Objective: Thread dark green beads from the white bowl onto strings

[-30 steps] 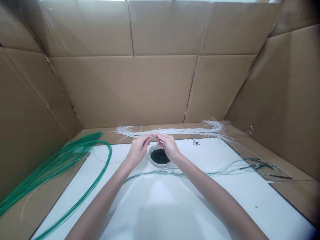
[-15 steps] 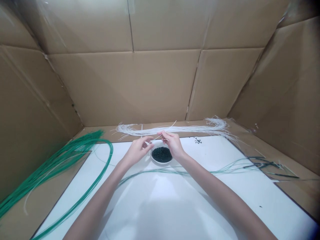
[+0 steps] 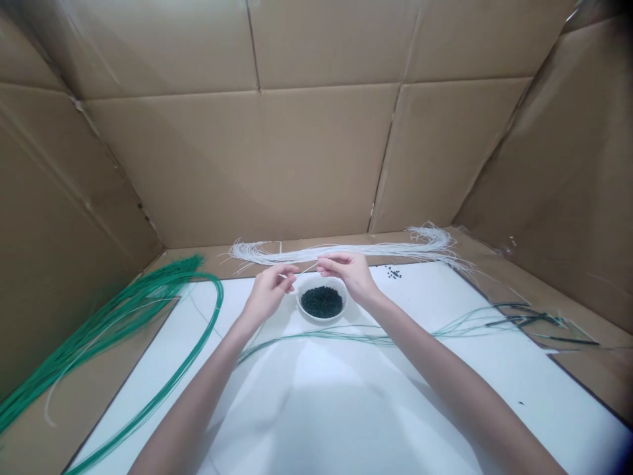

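Note:
Over the back of a white board, my left hand [image 3: 270,289] and my right hand [image 3: 350,274] each pinch a thin pale strand [image 3: 310,266] that runs across the short gap between them. Just below the strand stands a white bowl [image 3: 322,319], filled with small dark beads [image 3: 321,302]. The fingertips of both hands are closed on the strand. Whether a bead sits on it is too small to tell.
White strands [image 3: 346,252] lie in a bundle along the back. Green strands [image 3: 99,330] curve at the left. Thin green strands [image 3: 306,335] with dark ends cross the white board [image 3: 316,422]. Loose beads [image 3: 394,272] lie behind right. Cardboard walls [image 3: 316,158] surround it.
My hands have drawn slightly apart, and a short stretch of strand now shows between them. The long free end that rose above my right hand no longer shows. The view has shifted slightly.

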Demonstrator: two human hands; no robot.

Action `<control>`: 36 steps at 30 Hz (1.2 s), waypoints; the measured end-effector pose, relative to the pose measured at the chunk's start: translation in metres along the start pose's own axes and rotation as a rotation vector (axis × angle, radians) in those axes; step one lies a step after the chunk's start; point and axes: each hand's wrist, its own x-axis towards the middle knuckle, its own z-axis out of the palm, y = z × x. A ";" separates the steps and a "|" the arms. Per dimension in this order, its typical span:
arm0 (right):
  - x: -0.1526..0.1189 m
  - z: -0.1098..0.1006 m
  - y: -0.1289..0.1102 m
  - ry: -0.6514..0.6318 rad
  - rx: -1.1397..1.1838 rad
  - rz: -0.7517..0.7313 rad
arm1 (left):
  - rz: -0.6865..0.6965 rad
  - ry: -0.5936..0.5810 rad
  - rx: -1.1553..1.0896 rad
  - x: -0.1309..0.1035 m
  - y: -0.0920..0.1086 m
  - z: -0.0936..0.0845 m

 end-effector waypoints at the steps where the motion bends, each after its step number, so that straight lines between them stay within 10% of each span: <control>1: 0.000 -0.002 -0.002 -0.008 -0.025 0.004 | 0.009 -0.033 0.045 0.000 -0.001 -0.001; 11: -0.014 0.006 0.001 -0.035 -0.348 -0.090 | -0.022 0.035 0.012 -0.009 0.010 0.024; 31: -0.009 -0.007 -0.015 -0.144 -0.473 -0.062 | -0.032 0.016 0.017 -0.013 0.009 0.010; 36: 0.001 -0.021 -0.003 -0.306 -0.808 -0.015 | -0.045 -0.052 0.024 -0.006 -0.005 0.010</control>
